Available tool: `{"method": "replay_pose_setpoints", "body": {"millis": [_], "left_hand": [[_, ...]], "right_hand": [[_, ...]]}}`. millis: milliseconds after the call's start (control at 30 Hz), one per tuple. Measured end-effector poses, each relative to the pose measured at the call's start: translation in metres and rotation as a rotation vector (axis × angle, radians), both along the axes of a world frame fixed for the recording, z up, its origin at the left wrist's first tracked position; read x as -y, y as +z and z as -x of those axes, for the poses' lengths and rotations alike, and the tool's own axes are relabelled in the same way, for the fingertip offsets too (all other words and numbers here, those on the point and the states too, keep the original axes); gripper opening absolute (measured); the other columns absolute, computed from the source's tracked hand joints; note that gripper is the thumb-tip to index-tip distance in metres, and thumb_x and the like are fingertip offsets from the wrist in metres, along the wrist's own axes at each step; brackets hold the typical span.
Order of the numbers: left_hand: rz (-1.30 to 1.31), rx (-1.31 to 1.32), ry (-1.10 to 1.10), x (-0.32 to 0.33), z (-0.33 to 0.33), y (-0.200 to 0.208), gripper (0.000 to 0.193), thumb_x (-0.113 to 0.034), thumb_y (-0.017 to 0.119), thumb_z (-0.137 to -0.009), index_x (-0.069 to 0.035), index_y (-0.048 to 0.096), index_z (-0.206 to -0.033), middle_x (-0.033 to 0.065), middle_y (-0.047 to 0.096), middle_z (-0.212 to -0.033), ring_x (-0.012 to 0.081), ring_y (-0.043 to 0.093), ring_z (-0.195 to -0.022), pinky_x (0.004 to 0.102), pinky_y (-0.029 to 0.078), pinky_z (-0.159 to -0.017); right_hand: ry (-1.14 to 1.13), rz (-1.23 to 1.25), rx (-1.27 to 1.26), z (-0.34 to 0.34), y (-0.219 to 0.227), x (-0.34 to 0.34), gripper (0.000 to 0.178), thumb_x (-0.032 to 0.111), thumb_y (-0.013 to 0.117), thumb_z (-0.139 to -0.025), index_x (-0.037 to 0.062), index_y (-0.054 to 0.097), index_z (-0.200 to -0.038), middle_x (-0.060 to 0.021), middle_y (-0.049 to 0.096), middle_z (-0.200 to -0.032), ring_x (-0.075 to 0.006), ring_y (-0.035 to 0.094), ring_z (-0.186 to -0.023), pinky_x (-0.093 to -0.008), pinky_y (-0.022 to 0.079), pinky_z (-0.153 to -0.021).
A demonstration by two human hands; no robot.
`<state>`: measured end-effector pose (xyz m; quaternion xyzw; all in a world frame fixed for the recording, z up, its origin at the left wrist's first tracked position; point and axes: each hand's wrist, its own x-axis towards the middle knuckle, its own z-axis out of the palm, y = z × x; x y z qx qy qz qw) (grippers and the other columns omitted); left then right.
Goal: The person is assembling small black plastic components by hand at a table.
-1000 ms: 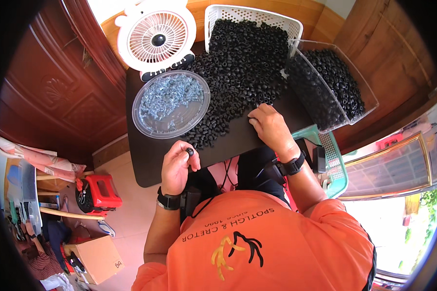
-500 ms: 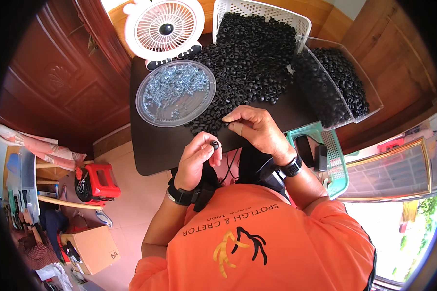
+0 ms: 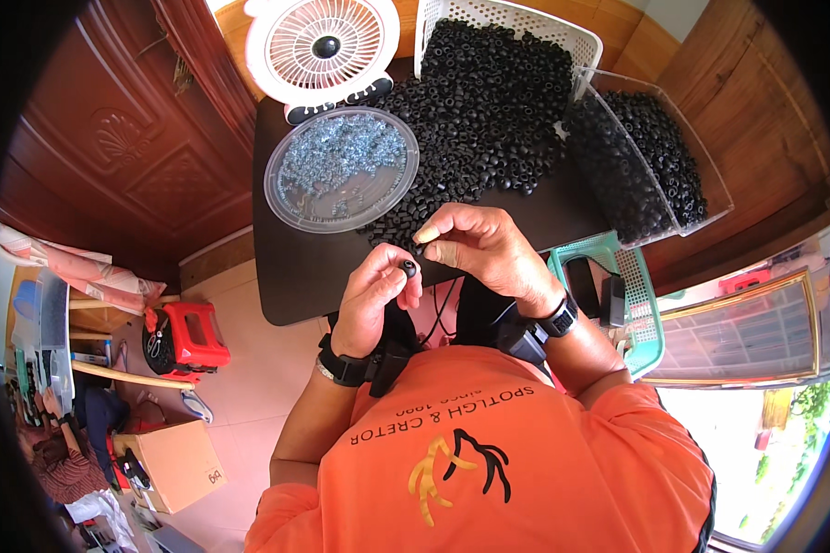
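Observation:
My left hand (image 3: pixel 371 300) is closed on a small round black plastic part (image 3: pixel 408 268) with a hole in its end, held upright between thumb and fingers. Just right of it, thumb and forefinger of my right hand (image 3: pixel 489 253) pinch a small black piece (image 3: pixel 421 248), mostly hidden by the fingertips. Both hands are above the near edge of a dark table (image 3: pixel 295 267), close together but apart. Beyond them spreads a heap of loose black plastic parts (image 3: pixel 489 120). At its left lies a round clear lid (image 3: pixel 364 207) holding many tiny bluish, shiny pieces.
A white fan (image 3: pixel 326 46) stands at the back left. Behind the heap is a white perforated basket (image 3: pixel 563 41); a clear bin (image 3: pixel 701 217) of black parts sits right. A green basket (image 3: pixel 653 341) is by my right forearm. A person (image 3: pixel 65 470) is at far left.
My right hand has moved slightly left and down from the heap's edge, toward the part in my left hand. My left hand keeps its grip. The whole view has shifted a little.

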<state>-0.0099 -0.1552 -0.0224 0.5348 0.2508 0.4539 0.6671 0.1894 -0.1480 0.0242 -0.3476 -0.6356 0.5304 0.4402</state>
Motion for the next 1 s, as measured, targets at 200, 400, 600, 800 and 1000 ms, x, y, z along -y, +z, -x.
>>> {"method": "replay_pose_setpoints", "body": {"millis": [200,400,600,800,1000], "left_hand": [[-0.029,-0.018,0.028,0.000,-0.001,0.000,0.028,-0.032,0.052,-0.097,-0.004,0.054,-0.099,0.0053,0.059,-0.079,0.0114,0.055,-0.066,0.0234,0.040,-0.061],[-0.214,-0.170,0.219,0.007,-0.006,-0.001,0.028,-0.029,0.052,-0.099,-0.002,0.053,-0.105,0.0049,0.059,-0.084,0.0100,0.054,-0.069,0.0234,0.044,-0.064],[-0.277,-0.189,0.276,0.010,-0.006,-0.002,0.030,-0.030,0.052,-0.099,-0.001,0.053,-0.105,0.0046,0.059,-0.084,0.0094,0.054,-0.070,0.0232,0.044,-0.064],[-0.212,-0.190,0.216,0.009,-0.006,-0.003,0.033,-0.033,0.050,-0.099,0.000,0.053,-0.103,0.0031,0.058,-0.078,0.0088,0.053,-0.068,0.0234,0.042,-0.063],[-0.234,-0.227,0.190,0.008,-0.006,-0.002,0.032,-0.032,0.051,-0.099,0.000,0.053,-0.099,0.0017,0.056,-0.076,0.0079,0.051,-0.068,0.0232,0.041,-0.063]], "right_hand": [[-0.003,0.033,0.050,0.001,0.000,-0.002,0.012,0.010,0.062,-0.095,0.0004,0.064,-0.102,0.0003,0.061,-0.086,-0.0070,0.055,-0.082,-0.0237,0.047,-0.074],[-0.051,-0.086,0.184,0.001,0.011,0.001,0.015,0.015,0.060,-0.096,0.0006,0.062,-0.099,-0.0034,0.063,-0.084,-0.0098,0.058,-0.079,-0.0267,0.047,-0.070],[-0.079,-0.280,0.256,0.004,0.012,0.002,0.012,0.012,0.062,-0.094,0.0001,0.062,-0.096,-0.0068,0.062,-0.082,-0.0151,0.060,-0.076,-0.0298,0.048,-0.069],[-0.083,-0.362,0.349,0.007,0.016,0.005,0.009,0.010,0.063,-0.092,0.0003,0.062,-0.093,-0.0074,0.061,-0.081,-0.0183,0.060,-0.074,-0.0306,0.048,-0.066],[-0.075,-0.461,0.410,0.007,0.012,0.004,0.009,0.010,0.064,-0.091,0.0009,0.063,-0.092,-0.0086,0.062,-0.081,-0.0221,0.062,-0.073,-0.0329,0.049,-0.064]]}}
